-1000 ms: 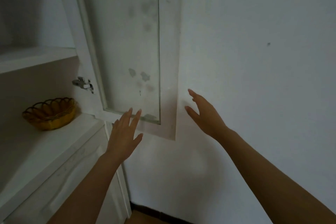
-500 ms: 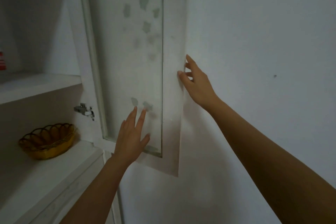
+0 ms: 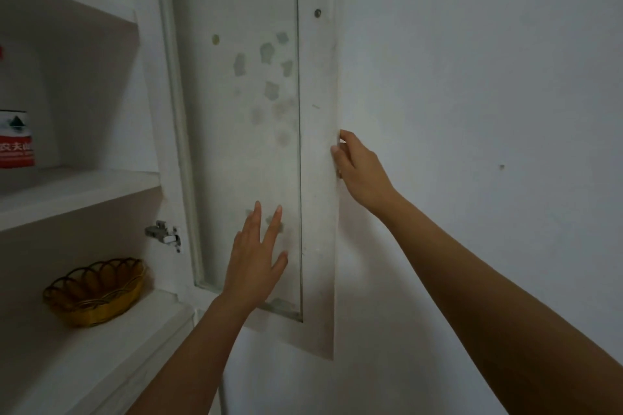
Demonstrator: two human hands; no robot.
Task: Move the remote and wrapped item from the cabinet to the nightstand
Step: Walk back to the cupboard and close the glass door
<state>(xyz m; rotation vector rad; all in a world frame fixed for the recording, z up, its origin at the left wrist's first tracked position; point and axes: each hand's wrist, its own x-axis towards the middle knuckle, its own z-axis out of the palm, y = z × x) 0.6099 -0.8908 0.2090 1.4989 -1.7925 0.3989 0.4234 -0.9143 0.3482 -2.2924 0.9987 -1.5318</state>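
Right hand grip clasps door edge, fingertips hidden behind. Left hand released, flat on glass. One basket; one carton, cut off.

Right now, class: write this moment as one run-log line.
right hand: grips cabinet door edge | left hand: open, before the door | yellow basket: on shelf

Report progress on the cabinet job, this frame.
Done: cabinet door open, shelves exposed. In hand: right grip holds the door's outer edge; left grip lies open at the glass, empty. Left: seemingly everything. No remote or wrapped item in view, only a yellow basket and a red-and-white carton on the shelves.
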